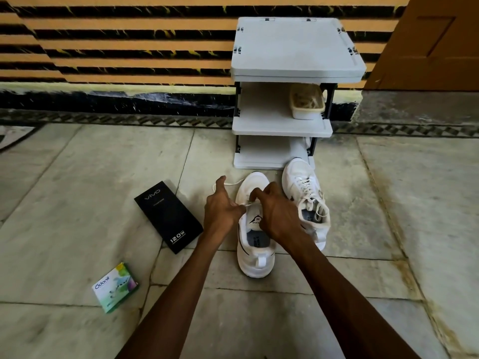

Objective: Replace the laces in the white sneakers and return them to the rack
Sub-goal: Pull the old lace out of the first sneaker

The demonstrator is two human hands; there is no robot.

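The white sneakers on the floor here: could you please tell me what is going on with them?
A person is working on the near sneaker: both the left hand and the right hand pinch its lace over the eyelets, with a loose end trailing aside. The other sneaker sits laced beside it, in front of the rack. Neither is on the rack yet.

Matt white plastic rack stands on smooth, stained stone floor, beside white mesh-cloth sneakers, a glossy black cardboard box and woven white lace.
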